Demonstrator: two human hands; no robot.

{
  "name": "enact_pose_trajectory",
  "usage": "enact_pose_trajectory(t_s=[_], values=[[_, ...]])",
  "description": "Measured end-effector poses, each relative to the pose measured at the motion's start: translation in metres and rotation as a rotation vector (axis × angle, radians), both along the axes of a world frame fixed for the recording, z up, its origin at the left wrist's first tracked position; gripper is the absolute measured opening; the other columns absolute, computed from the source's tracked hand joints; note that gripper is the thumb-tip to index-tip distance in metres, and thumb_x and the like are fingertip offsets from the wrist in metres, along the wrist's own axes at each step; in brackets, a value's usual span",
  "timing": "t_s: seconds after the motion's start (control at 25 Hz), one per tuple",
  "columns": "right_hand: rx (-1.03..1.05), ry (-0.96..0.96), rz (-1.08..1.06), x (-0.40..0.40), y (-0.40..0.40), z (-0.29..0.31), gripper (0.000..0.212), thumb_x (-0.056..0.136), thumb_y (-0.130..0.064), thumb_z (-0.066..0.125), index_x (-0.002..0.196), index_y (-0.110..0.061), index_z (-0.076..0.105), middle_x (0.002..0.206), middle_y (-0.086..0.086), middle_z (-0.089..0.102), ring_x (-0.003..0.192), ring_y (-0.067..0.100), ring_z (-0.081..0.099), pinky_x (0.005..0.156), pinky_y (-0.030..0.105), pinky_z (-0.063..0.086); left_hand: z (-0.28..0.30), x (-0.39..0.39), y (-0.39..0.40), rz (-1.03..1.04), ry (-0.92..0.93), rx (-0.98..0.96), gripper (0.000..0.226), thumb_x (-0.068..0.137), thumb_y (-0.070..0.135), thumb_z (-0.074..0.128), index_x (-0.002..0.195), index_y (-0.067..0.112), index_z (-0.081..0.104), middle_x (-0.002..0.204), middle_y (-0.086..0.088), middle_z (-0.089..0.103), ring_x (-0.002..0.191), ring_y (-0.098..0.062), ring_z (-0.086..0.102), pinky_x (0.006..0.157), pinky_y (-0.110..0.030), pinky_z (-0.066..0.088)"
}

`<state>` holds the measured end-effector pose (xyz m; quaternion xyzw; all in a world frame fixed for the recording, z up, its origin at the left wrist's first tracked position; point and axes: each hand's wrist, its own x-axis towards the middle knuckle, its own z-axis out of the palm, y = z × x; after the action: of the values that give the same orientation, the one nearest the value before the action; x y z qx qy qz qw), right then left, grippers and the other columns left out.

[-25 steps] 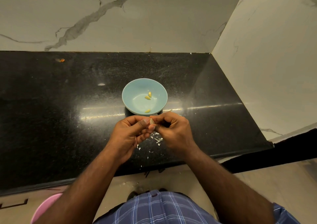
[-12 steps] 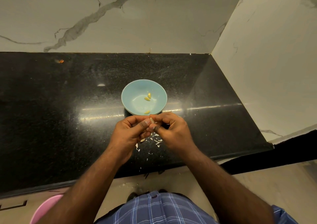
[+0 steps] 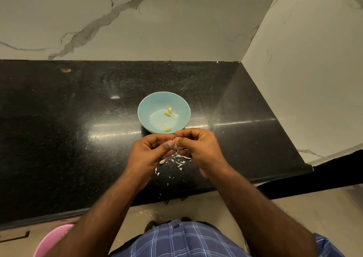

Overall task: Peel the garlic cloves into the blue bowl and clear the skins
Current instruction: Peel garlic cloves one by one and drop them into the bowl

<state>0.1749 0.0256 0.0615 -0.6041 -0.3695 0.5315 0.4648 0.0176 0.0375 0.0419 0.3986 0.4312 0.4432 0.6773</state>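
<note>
Hands (image 3: 174,148) pinch a garlic clove (image 3: 176,145) just before the blue bowl (image 3: 146,111).

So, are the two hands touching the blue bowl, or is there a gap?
Cannot tell. In the head view the left hand and right hand overlap the near rim of the blue bowl, so neither contact nor gap shows.

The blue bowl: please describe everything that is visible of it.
The blue bowl is round, pale blue and smooth, seemingly glazed ceramic. It stands upright on the black countertop, just beyond the two hands, which do not visibly touch it. Three peeled yellowish garlic cloves lie inside: two close together, one apart near the front wall.
</note>
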Motion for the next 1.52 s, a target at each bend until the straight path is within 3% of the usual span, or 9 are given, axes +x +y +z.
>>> enact_pose_trajectory(t_s=[0.12,0.32,0.64,0.88,1.0,1.12,1.24,1.36,1.52], values=[[-0.028,0.043,-0.019,0.001,0.001,0.004,0.015,0.085,0.001,0.074,0.099,-0.003,0.072,0.087,0.012,0.075,0.075,0.017,0.073,0.067,0.027,0.057,-0.002,-0.001,0.000,-0.025,0.047,0.042,0.036,0.073,0.010,0.079,0.108,0.004,0.074,0.103,-0.017,0.077,0.103,-0.033,0.074,0.093,-0.043,0.058],[-0.055,0.065,-0.014,0.002,0.003,0.008,0.022,0.083,0.006,0.071,0.102,-0.003,0.070,0.092,0.016,0.074,0.077,0.018,0.074,0.068,0.027,0.058,-0.003,-0.001,0.002,-0.005,0.086,0.068,0.035,0.069,0.011,0.081,0.104,0.005,0.074,0.100,-0.016,0.078,0.100,-0.033,0.074,0.094,-0.047,0.058],[-0.075,-0.019,0.075,0.005,0.007,0.009,0.027,0.085,0.008,0.068,0.108,-0.007,0.067,0.094,0.021,0.071,0.073,0.019,0.070,0.067,0.029,0.060,-0.006,-0.004,0.008,-0.008,0.019,0.040,0.032,0.067,0.007,0.081,0.099,0.007,0.075,0.099,-0.018,0.077,0.099,-0.034,0.074,0.093,-0.045,0.058],[-0.041,-0.129,0.088,0.004,0.006,0.005,0.025,0.085,-0.001,0.069,0.107,-0.013,0.066,0.084,0.011,0.068,0.069,0.014,0.063,0.066,0.028,0.055,-0.006,-0.003,0.011,0.015,-0.071,0.009,0.033,0.067,0.005,0.079,0.100,0.006,0.074,0.098,-0.017,0.076,0.097,-0.030,0.073,0.084,-0.036,0.061],[-0.054,-0.314,0.103,0.010,0.006,0.000,0.020,0.087,-0.006,0.068,0.102,-0.019,0.068,0.081,0.004,0.067,0.071,0.013,0.061,0.068,0.031,0.055,-0.002,-0.001,0.013,0.053,-0.152,-0.040,0.034,0.069,0.004,0.075,0.103,0.005,0.072,0.096,-0.013,0.076,0.093,-0.023,0.074,0.079,-0.027,0.061],[-0.062,-0.520,0.158,0.021,0.005,-0.001,0.015,0.093,-0.011,0.065,0.100,-0.022,0.072,0.080,-0.007,0.067,0.074,0.008,0.062,0.067,0.026,0.051,0.000,-0.002,0.014,0.052,-0.247,-0.115,0.035,0.075,0.000,0.070,0.111,0.002,0.070,0.099,-0.014,0.075,0.090,-0.021,0.075,0.077,-0.025,0.062],[-0.034,-0.711,0.240,0.029,0.005,0.001,0.017,0.099,-0.016,0.062,0.109,-0.021,0.074,0.097,-0.010,0.068,0.088,0.003,0.062,0.074,0.017,0.047,-0.002,-0.003,0.014,0.044,-0.272,-0.170,0.035,0.078,-0.001,0.069,0.114,0.001,0.071,0.103,-0.019,0.074,0.093,-0.025,0.074,0.076,-0.025,0.062],[0.046,-0.831,0.266,0.032,0.002,0.001,0.021,0.099,-0.026,0.064,0.116,-0.021,0.074,0.112,-0.006,0.066,0.100,0.007,0.060,0.087,0.024,0.050,-0.002,-0.002,0.012,0.043,-0.246,-0.197,0.030,0.084,-0.005,0.067,0.113,0.001,0.070,0.103,-0.017,0.075,0.090,-0.023,0.075,0.073,-0.023,0.061],[0.193,-0.579,0.189,0.021,-0.003,0.004,0.019,0.094,-0.024,0.072,0.112,-0.020,0.077,0.102,-0.008,0.076,0.093,0.007,0.070,0.087,0.031,0.059,0.000,-0.001,0.010,0.044,-0.218,-0.198,0.028,0.083,-0.004,0.068,0.111,0.003,0.071,0.102,-0.014,0.076,0.088,-0.020,0.075,0.071,-0.022,0.060]])
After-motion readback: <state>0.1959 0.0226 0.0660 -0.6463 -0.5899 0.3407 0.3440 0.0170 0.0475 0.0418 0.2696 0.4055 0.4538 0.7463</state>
